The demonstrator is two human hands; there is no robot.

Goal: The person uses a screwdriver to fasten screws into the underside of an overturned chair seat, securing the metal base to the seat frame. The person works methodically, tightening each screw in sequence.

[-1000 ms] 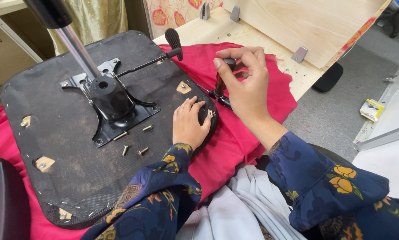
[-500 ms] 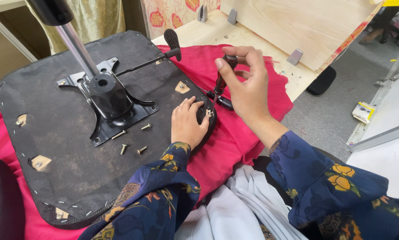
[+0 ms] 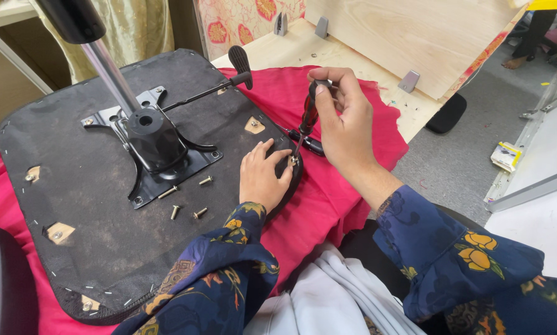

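I see the screwdriver (image 3: 307, 118) standing nearly upright at the right edge of the upturned chair seat (image 3: 92, 248), its dark red-and-black handle pinched near the top by my right hand (image 3: 346, 127), which is clenched around it with the fingers curled at the handle's end. The tip comes down onto a small screw (image 3: 293, 160) at the seat's rim. My left hand (image 3: 263, 177) lies flat on the black underside of the seat, fingers spread and released, the fingertips touching the spot just beside that screw.

A second dark-handled tool (image 3: 306, 144) lies on the red cloth (image 3: 353, 180) just behind the screwdriver. Further left on the seat, four loose bolts (image 3: 188, 201) lie near the black metal mounting plate (image 3: 160, 161), from which a chrome gas column (image 3: 108, 71) rises toward the top left. A lever with a black grip (image 3: 238, 62) sticks out from the plate toward the back.

The seat rests on the red cloth, which is spread over a pale wooden desk (image 3: 291, 49). A plywood panel (image 3: 415, 37) leans at the back right. Both my sleeves are dark blue with a yellow flower pattern.
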